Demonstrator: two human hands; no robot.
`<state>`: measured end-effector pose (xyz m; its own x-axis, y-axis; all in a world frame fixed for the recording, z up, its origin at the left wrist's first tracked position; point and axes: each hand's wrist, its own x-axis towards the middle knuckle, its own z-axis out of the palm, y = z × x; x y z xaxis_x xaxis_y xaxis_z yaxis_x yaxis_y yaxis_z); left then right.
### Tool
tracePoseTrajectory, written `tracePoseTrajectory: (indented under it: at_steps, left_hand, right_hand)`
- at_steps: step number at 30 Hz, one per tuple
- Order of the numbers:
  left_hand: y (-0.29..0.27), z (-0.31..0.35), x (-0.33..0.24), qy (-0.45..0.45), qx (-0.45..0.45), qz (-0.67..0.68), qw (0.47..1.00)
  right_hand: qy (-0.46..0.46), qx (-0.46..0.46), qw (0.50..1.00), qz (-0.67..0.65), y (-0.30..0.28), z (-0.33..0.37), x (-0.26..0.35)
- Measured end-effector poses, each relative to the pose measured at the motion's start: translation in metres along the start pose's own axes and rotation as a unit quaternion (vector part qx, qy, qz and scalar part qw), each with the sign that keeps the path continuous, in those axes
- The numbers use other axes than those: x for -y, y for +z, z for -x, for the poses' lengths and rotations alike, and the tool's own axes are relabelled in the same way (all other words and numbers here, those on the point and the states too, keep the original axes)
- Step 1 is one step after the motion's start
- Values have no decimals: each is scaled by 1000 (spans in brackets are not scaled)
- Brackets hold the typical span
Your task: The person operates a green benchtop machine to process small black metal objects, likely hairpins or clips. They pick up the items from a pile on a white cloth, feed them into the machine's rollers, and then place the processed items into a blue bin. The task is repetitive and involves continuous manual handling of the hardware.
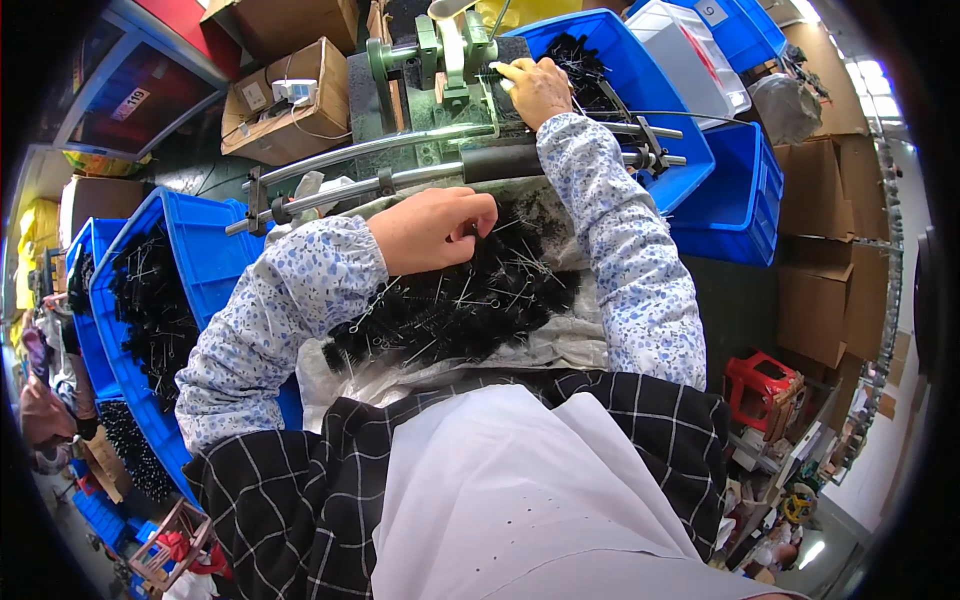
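Note:
A heap of small black wire brushes [455,310] with thin metal stems and looped ends lies in front of me on a pale sheet [560,345]. Over its far edge, my left hand [440,232] is closed, thumb and fingers curled together; something dark shows at the fingertips, but I cannot make out what. My right hand [540,92] reaches to the green machine [430,85], its fingers pinched beside the upright pale belt [452,50]. White coverings show on its fingertips. What they pinch is too small to tell.
Metal rods [400,178] cross between me and the machine. A blue bin [690,150] with black brushes stands at the far right, another blue bin [215,270] at my left. A cardboard box [300,110] sits left of the machine, a red stool [762,392] at the right.

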<state>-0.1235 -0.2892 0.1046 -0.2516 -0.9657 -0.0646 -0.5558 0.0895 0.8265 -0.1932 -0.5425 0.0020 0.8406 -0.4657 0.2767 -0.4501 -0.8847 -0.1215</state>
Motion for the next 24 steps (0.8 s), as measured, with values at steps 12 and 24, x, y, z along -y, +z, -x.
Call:
tracePoseTrajectory:
  at_steps: [12,24]
  left_hand:
    - [-22,22,-4,-35,-43,15,998]
    - [-22,23,5,-5,-107,11,994]
  right_hand:
    - [85,-18,996,34,-9,11,32]
    - [60,-33,996,62,-8,4,52]
